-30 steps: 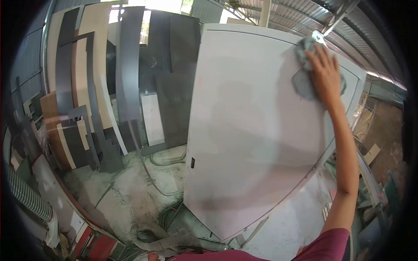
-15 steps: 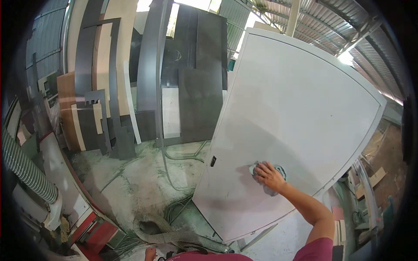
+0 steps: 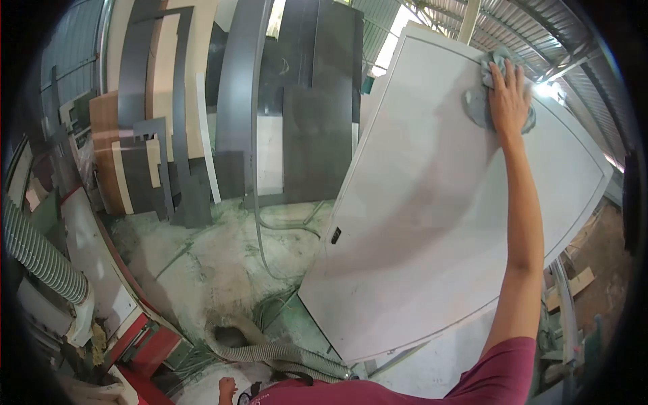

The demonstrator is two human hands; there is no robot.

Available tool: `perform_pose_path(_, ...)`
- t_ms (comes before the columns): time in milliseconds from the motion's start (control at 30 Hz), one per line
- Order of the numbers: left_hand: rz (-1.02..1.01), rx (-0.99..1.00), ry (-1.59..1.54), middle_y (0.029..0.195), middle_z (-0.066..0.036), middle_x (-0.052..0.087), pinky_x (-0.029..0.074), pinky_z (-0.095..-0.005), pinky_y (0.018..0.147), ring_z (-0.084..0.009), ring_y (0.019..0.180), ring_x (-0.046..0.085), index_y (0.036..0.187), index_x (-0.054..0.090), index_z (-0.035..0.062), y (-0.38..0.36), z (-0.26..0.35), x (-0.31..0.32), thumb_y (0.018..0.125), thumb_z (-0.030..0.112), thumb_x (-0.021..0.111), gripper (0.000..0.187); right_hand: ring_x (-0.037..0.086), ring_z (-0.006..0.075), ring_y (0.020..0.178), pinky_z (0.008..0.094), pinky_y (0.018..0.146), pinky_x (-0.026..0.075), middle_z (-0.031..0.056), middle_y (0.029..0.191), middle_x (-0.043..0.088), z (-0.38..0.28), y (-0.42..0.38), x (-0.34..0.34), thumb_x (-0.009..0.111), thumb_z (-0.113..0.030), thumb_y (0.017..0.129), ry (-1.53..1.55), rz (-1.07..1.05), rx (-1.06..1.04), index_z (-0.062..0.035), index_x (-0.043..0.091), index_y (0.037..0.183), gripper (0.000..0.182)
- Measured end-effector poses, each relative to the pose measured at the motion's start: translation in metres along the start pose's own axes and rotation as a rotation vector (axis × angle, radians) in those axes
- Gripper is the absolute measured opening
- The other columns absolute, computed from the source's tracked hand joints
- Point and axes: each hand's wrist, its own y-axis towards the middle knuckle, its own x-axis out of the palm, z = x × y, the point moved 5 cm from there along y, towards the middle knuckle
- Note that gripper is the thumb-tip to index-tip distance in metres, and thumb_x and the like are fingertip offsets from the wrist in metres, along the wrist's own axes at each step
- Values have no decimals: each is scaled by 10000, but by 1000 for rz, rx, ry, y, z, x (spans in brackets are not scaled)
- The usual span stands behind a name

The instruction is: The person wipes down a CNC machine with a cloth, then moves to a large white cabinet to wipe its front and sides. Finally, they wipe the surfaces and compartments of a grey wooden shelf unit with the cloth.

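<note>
My right hand [image 3: 509, 101] presses a grey-blue cloth [image 3: 480, 108] flat against a large white cabinet door [image 3: 418, 182], close to its upper edge. The fingers stretch over the cloth, which bunches out on both sides of the hand. A small black lock [image 3: 335, 235] sits low on the door's left side. At the bottom of the view, my left hand [image 3: 227, 389] hangs near my body with its fingers curled in, and nothing shows in it.
Dark and tan sheet panels [image 3: 314, 142] lean at the back left. A ribbed hose [image 3: 277, 354] and cables lie on the dusty floor [image 3: 196, 270] in front of me. Another ribbed hose [image 3: 47, 260] runs down beside a red and white machine [image 3: 152, 347] at left.
My right hand has slid the cloth from the lower middle of the door up to near its top edge, and the arm is now stretched out. My left hand stays low.
</note>
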Motion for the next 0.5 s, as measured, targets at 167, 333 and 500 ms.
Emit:
perform_pose_path(167,-47,-26,91,627,-109,571,429,-347,384,-250,511,627,762,576,-10,-7,-13,-5,801,184,494,213,354,278,1309,517,1061,260,86,1383,421,-87,-86,22,557,-114,781,189,-136,-286,-181,504,1260,487)
perform_pose_path(333,-56,15,27,637,-107,562,410,-320,370,-229,483,597,801,579,0,1,-5,4,802,179,485,202,356,288,1298,505,1086,226,86,1367,427,-195,-294,21,503,-172,820,528,-376,-681,-157,563,1164,350)
perform_pose_path(500,-35,29,-63,669,-101,572,406,-295,371,-210,481,588,869,585,7,-11,15,13,825,212,507,223,366,270,1287,500,1109,192,61,1316,478,-227,-427,-2,515,-202,819,679,-658,-988,-197,605,1088,284)
